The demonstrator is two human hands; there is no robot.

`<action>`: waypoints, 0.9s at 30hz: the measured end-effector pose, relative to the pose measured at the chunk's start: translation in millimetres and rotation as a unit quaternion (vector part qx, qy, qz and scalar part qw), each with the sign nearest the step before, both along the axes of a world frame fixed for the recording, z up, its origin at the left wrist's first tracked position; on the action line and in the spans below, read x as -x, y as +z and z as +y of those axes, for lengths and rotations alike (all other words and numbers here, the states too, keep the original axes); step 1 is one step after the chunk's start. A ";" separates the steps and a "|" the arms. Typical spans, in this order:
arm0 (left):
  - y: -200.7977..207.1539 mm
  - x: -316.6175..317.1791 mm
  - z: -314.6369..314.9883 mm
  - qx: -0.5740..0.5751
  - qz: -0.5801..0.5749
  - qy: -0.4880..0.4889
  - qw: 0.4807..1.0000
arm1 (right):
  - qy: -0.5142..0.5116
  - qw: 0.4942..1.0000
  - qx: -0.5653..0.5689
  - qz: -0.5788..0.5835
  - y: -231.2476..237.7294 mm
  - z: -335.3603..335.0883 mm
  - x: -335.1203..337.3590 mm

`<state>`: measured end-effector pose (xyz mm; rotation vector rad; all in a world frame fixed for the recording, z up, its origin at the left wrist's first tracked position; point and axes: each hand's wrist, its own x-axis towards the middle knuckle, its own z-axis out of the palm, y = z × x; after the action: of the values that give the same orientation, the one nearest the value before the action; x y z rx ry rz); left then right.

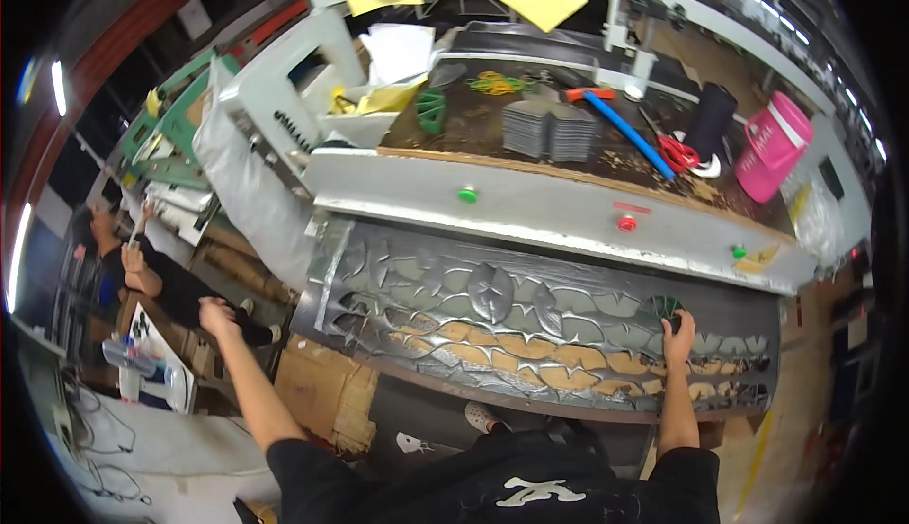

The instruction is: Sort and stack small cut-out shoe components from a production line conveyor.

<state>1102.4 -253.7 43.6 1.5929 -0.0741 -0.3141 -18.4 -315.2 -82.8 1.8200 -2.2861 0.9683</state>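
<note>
On the right part of a grey sheet [606, 301], my right hand [678, 339] grips the near edge of a green ribbed cutting die [665, 307]. The sheet has rows of leaf-shaped cut-outs, and tan board shows through the nearer rows. Several cut grey pieces [490, 292] lie loose on it. My left hand [218, 318] is out to the left, apart from the sheet, its fingers curled closed; whatever they may hold is hidden.
Behind the sheet runs a pale machine beam [549, 197] with green and red buttons. Its wooden top holds stacked grey pieces [547, 128], another green die [431, 110], a blue-handled hammer [630, 134], red scissors [678, 154] and a pink jug [775, 147]. At left, another person [175, 283] is nearby.
</note>
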 end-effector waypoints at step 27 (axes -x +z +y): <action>-164.4 982.5 -114.5 0.000 -0.346 -0.568 0.747 | 0.199 0.972 -0.016 -0.124 -26.2 -35.3 103.4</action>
<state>120.0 -368.2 -120.8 1.4055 -1.6702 -0.6252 -121.9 -350.5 -109.0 2.3504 -2.1088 1.2826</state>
